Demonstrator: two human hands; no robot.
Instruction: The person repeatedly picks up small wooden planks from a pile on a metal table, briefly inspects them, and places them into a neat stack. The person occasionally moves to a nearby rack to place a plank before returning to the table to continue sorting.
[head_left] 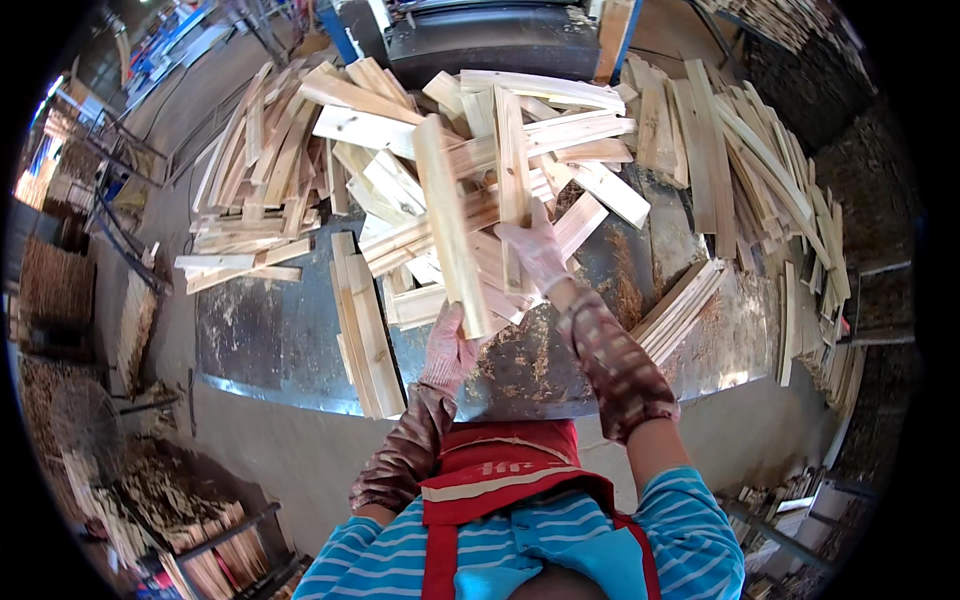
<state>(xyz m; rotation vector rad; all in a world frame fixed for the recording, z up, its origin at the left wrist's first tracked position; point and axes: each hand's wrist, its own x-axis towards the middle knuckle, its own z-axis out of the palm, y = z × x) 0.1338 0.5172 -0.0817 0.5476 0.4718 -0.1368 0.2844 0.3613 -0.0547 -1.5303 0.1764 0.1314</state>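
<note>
Above the left hand (pixel 450 345), a long pale wooden slat (pixel 450 225) is held upright by its lower end, the gloved fingers closed around it. Just to the right of it, the right hand (pixel 535 255), also gloved, is laid on a second slat (pixel 511 175) standing among the loose pile of offcuts (pixel 520 120); its fingers are curled around that piece. Beneath both hands, a grey metal table (pixel 270 340) dusted with sawdust is seen. To the left of the left hand, a neat stack of slats (pixel 365 330) is laid flat on the table. Further right of the right hand, a stacked bundle of strips (pixel 685 305) is set at an angle.
</note>
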